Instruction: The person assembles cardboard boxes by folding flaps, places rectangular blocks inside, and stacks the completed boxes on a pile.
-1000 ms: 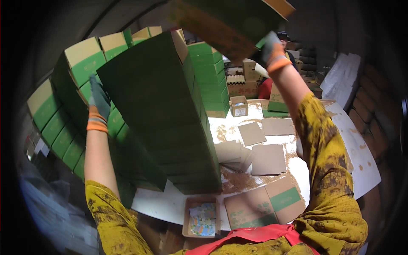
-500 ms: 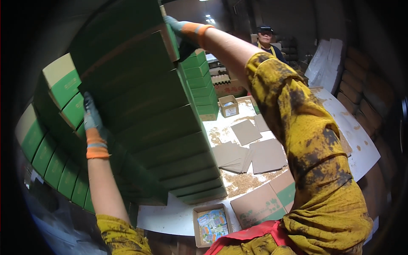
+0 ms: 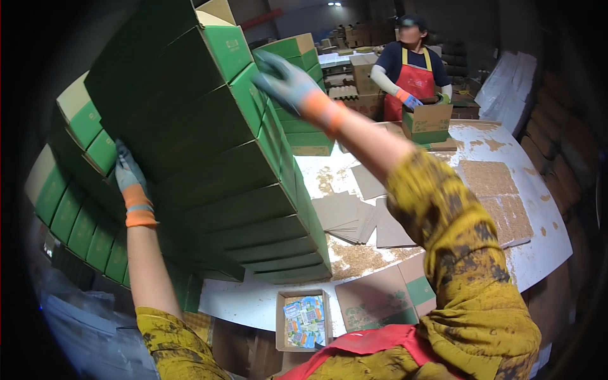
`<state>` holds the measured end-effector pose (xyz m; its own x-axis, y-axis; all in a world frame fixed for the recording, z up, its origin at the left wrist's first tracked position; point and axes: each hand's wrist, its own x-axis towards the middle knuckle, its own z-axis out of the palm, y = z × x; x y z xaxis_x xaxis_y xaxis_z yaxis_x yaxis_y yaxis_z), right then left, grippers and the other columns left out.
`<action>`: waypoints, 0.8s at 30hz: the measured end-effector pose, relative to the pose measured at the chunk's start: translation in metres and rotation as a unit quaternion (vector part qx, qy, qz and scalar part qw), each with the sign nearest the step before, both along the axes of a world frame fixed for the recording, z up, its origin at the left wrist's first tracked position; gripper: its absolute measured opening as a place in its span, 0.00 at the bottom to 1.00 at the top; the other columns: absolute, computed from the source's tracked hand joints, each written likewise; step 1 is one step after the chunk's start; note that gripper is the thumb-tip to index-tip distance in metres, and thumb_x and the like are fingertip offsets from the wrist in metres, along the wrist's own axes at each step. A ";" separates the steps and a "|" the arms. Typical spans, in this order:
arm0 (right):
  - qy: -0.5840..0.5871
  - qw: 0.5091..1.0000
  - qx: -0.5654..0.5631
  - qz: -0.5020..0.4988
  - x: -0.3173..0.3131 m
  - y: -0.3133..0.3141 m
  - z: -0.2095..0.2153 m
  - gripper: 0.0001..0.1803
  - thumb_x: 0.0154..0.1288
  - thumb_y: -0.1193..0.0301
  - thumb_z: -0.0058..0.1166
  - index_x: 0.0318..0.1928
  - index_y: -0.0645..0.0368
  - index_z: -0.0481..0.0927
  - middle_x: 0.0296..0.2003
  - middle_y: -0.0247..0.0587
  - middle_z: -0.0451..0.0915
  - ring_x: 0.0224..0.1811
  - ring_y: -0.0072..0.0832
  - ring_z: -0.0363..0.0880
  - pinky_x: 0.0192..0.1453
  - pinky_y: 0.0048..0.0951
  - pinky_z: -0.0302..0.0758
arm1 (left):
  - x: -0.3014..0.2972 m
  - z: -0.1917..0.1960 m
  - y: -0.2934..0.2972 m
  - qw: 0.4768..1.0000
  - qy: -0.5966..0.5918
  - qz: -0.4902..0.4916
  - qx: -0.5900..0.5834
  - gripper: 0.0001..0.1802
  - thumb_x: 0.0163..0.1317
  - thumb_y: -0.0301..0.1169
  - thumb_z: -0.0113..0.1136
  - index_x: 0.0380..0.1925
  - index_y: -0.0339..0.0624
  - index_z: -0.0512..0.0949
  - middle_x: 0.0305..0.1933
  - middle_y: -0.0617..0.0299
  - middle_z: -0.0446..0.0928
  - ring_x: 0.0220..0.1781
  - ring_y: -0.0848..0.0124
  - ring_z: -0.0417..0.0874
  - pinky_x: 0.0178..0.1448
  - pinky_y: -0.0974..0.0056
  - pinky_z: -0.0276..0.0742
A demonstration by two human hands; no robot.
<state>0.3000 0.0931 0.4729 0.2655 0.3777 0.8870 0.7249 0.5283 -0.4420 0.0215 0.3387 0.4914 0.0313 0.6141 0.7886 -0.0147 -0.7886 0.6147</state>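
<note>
A tall stack of green cartons [image 3: 215, 120] stands before me and leans to the left in the view. My right hand [image 3: 285, 82], in a grey glove with an orange cuff, is raised beside the upper right edge of the stack. Its fingers are stretched out against or just beside a carton; exact contact is unclear. Lower down, my left hand [image 3: 131, 174], gloved alike, lies along the left side of the stack with fingers extended upward. It is close to another row of green and tan cartons [image 3: 88, 120]. Neither hand is wrapped round anything.
Across the white table [image 3: 544, 209], a person in a red apron [image 3: 411, 82] handles an open carton [image 3: 427, 123]. Flat cardboard sheets [image 3: 342, 215], sawdust-like crumbs and a folded carton [image 3: 373, 297] lie nearer. A small box of colourful packets [image 3: 305, 322] stands at the front.
My right hand has come down from the stack's top to its upper right edge, its fingers now stretched out. The view has shifted, showing more of the co-worker and their carton.
</note>
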 end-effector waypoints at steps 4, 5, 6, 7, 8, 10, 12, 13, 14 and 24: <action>0.286 0.933 -0.219 -0.007 -0.027 -0.118 -0.182 0.31 0.69 0.59 0.54 0.66 0.63 0.67 0.56 0.48 0.76 0.54 0.30 0.77 0.59 0.31 0.74 | -0.009 -0.093 -0.069 0.977 -0.019 0.008 0.211 0.34 0.76 0.48 0.37 0.69 0.29 0.57 0.73 0.46 0.60 0.74 0.57 0.60 0.78 0.57 0.51; 0.397 0.891 -0.204 0.079 -0.040 -0.149 -0.232 0.29 0.69 0.61 0.55 0.66 0.60 0.69 0.53 0.42 0.77 0.51 0.26 0.77 0.52 0.29 0.78 | -0.010 -0.122 -0.098 0.935 -0.097 -0.037 0.340 0.36 0.75 0.51 0.34 0.68 0.28 0.58 0.71 0.44 0.61 0.72 0.52 0.62 0.76 0.52 0.56; 0.449 0.862 -0.231 0.041 -0.042 -0.186 -0.276 0.27 0.68 0.62 0.57 0.65 0.57 0.71 0.50 0.40 0.79 0.51 0.26 0.78 0.49 0.30 0.80 | -0.002 -0.156 -0.139 0.950 -0.107 -0.045 0.290 0.39 0.74 0.55 0.31 0.67 0.28 0.59 0.69 0.42 0.63 0.70 0.50 0.65 0.73 0.52 0.60; 0.518 0.814 -0.262 -0.026 -0.035 -0.229 -0.331 0.26 0.67 0.62 0.58 0.62 0.57 0.74 0.47 0.39 0.80 0.48 0.26 0.78 0.46 0.31 0.81 | -0.009 -0.192 -0.177 0.953 0.031 0.009 0.302 0.38 0.74 0.53 0.32 0.66 0.26 0.61 0.67 0.42 0.66 0.68 0.51 0.68 0.71 0.52 0.63; 0.583 0.759 -0.279 -0.078 -0.034 -0.266 -0.374 0.25 0.66 0.62 0.59 0.61 0.56 0.75 0.46 0.37 0.80 0.44 0.25 0.78 0.43 0.31 0.81 | -0.014 -0.249 -0.189 0.982 0.078 -0.073 0.155 0.38 0.73 0.53 0.33 0.65 0.26 0.63 0.66 0.43 0.68 0.69 0.53 0.68 0.71 0.53 0.63; 0.588 0.731 -0.282 -0.200 -0.028 -0.347 -0.447 0.25 0.65 0.63 0.61 0.60 0.58 0.75 0.42 0.37 0.80 0.40 0.23 0.78 0.41 0.29 0.80 | 0.005 -0.319 -0.268 0.927 0.183 -0.326 0.037 0.32 0.70 0.42 0.49 0.66 0.29 0.63 0.66 0.45 0.69 0.70 0.55 0.67 0.74 0.56 0.58; 0.593 0.686 -0.318 -0.277 -0.046 -0.375 -0.438 0.23 0.66 0.69 0.59 0.60 0.63 0.74 0.42 0.39 0.80 0.38 0.22 0.76 0.41 0.24 0.79 | 0.019 -0.385 -0.310 0.862 0.295 -0.386 -0.146 0.35 0.68 0.39 0.56 0.69 0.31 0.59 0.70 0.45 0.64 0.72 0.55 0.64 0.75 0.57 0.55; 0.588 0.672 -0.339 -0.297 -0.039 -0.399 -0.463 0.26 0.65 0.67 0.60 0.61 0.63 0.73 0.45 0.44 0.80 0.41 0.27 0.78 0.46 0.26 0.79 | 0.032 -0.418 -0.329 0.853 0.330 -0.358 -0.189 0.36 0.66 0.37 0.58 0.68 0.31 0.59 0.70 0.43 0.62 0.73 0.53 0.62 0.76 0.56 0.54; 0.579 0.661 -0.358 -0.315 -0.035 -0.424 -0.495 0.28 0.64 0.65 0.60 0.62 0.64 0.72 0.47 0.48 0.81 0.44 0.31 0.80 0.50 0.28 0.79 | 0.042 -0.455 -0.345 0.843 0.363 -0.326 -0.226 0.37 0.64 0.34 0.61 0.68 0.30 0.58 0.71 0.42 0.61 0.74 0.51 0.60 0.76 0.54 0.53; 0.185 0.636 -0.577 -0.477 -0.037 -0.462 -0.570 0.35 0.55 0.48 0.60 0.56 0.58 0.73 0.50 0.60 0.79 0.54 0.55 0.76 0.59 0.45 0.73 | 0.057 -0.595 -0.387 0.835 0.435 -0.013 -0.337 0.51 0.60 0.52 0.61 0.71 0.27 0.51 0.74 0.34 0.52 0.76 0.46 0.54 0.78 0.54 0.50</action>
<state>0.2629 -0.3685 -0.0967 0.9727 0.2307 -0.0255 0.2053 -0.9064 -0.3693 0.0784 -0.0480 -0.1034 0.4326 0.8994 -0.0632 0.6567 -0.2663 0.7055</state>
